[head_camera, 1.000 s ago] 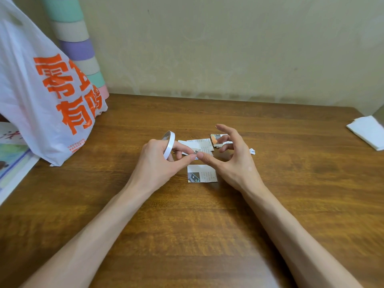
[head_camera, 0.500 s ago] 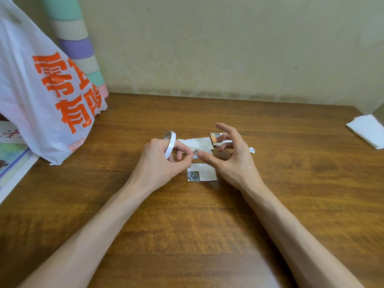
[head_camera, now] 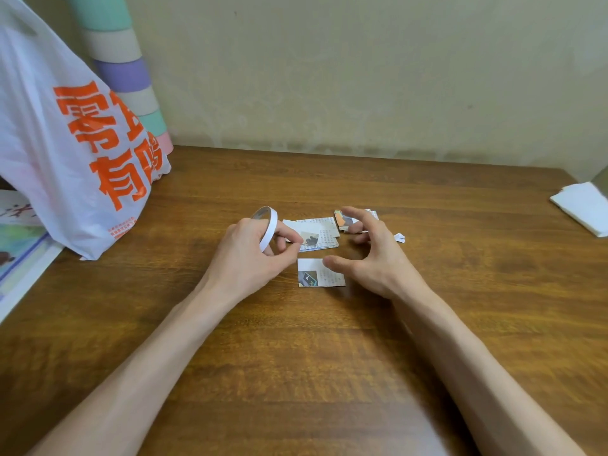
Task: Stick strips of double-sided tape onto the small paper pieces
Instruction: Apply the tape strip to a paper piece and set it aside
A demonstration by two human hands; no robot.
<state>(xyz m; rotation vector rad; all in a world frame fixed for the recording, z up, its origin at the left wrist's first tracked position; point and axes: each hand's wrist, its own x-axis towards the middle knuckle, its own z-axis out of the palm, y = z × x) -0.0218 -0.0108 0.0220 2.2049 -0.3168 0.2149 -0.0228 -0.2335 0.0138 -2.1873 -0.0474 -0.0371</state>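
My left hand grips the tape roll, fingers and thumb curled round it. The roll is a thin white ring standing on edge above my knuckles, with one finger seemingly through it. My right hand is clear of the left with a small gap between the two thumbs. Its fingers are spread and loosely bent like a claw, and I see nothing held in it. No pulled strip of tape is visible between the hands, though one could be too thin to tell.

My right thumb hovers over the top right corner of the nearest paper piece, which lies flat on the table between my hands. Whether the thumb touches it I cannot tell. Just beyond it is a small stack of printed pieces, with my left fingertips at its left edge. A second little pile sits partly behind my right fingers. A tiny white scrap lies just right of that hand.

At far left is a white plastic bag with orange characters, and a column of pastel rolls stands behind it against the wall. Printed sheets poke out under the bag. Folded white paper lies at the far right edge.
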